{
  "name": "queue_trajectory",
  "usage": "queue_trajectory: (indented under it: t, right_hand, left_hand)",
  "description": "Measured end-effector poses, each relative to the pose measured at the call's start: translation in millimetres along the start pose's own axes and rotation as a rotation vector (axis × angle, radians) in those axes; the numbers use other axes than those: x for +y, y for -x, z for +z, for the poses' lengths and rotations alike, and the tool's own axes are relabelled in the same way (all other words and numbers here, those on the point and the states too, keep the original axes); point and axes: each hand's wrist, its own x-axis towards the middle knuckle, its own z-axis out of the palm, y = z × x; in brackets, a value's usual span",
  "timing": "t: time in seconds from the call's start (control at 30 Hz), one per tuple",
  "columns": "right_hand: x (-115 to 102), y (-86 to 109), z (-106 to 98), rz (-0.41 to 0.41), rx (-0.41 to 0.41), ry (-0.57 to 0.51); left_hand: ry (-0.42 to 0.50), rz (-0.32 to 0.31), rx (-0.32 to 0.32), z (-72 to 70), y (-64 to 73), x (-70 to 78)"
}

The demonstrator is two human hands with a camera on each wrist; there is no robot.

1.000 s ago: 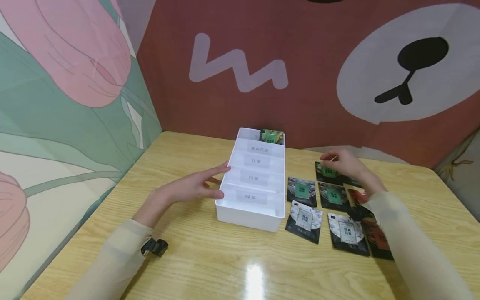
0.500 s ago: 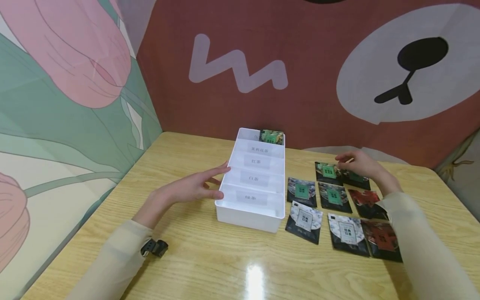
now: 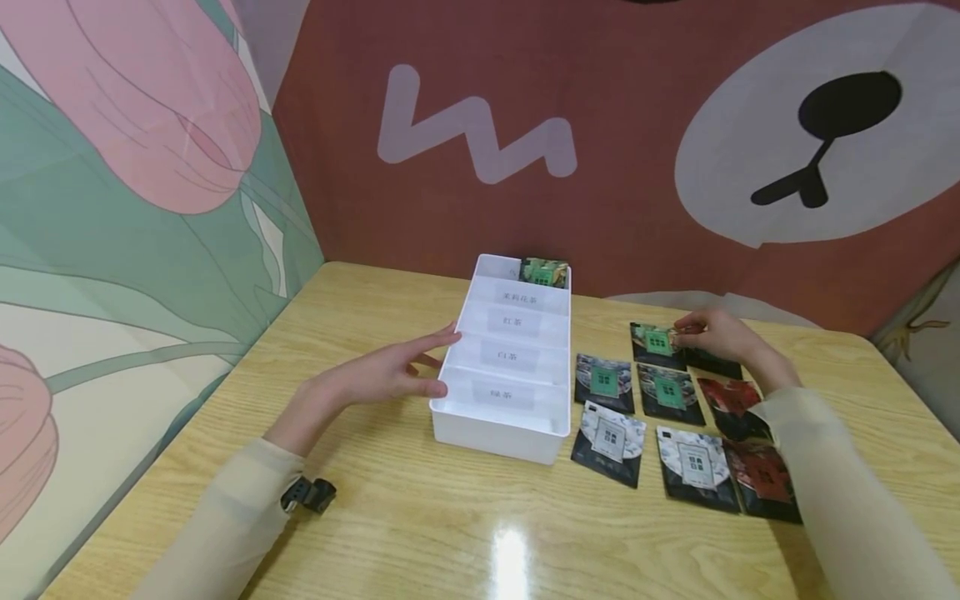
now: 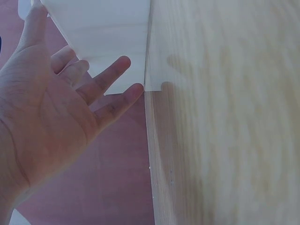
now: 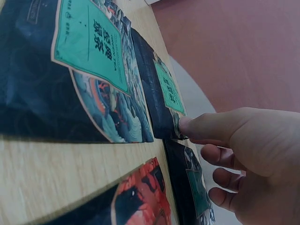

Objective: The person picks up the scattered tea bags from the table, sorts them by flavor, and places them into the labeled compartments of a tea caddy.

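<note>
Cream sleeves on both my forearms; a black device at my left cuff. Under them, a pale wood-grain desk.

Nearest sachets, toward the desk's right edge: a white-label sachet, and just beside it a red sachet, next to my right sleeve. Left of these, a tilted white-label sachet lies by the near right corner of the box.

White box: long, near end at mid-desk, far end close to the desk's far edge. Dividers run crosswise; paper labels show inside the compartments. My left hand is spread at its left side, index fingertip and thumb touching the rim.

Next row: a green-label sachet beside the box's right wall, another green-label sachet to its right, then a second red sachet near my right cuff.

Farther: the gold-and-green sachet lies flat toward the desk's far edge, well right of the box. My right hand is low over its right side, fingers bent, thumb touching its edge; whether I am pinching it, I cannot tell. Below my fingers, a dark sachet, partly covered.

In the box's farthest compartment, right side: a lone sachet, also gold and green. Past the desk's far edge, a red-brown backdrop with a pale zigzag.
</note>
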Motion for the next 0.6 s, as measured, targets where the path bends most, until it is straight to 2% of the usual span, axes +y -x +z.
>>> queue_trajectory:
  t: [0.2,0.6]
  right_hand:
    - [1.2,-0.8,1.2,-0.026,0.004,0.014]
    - [-5.2,-0.2,0.6,0.019,0.017,0.003]
  left_hand:
    - [0.009,0.007,-0.002,0.4,-0.5,-0.8]
    - [-0.001,0.002,-0.003,0.5,-0.5,-0.2]
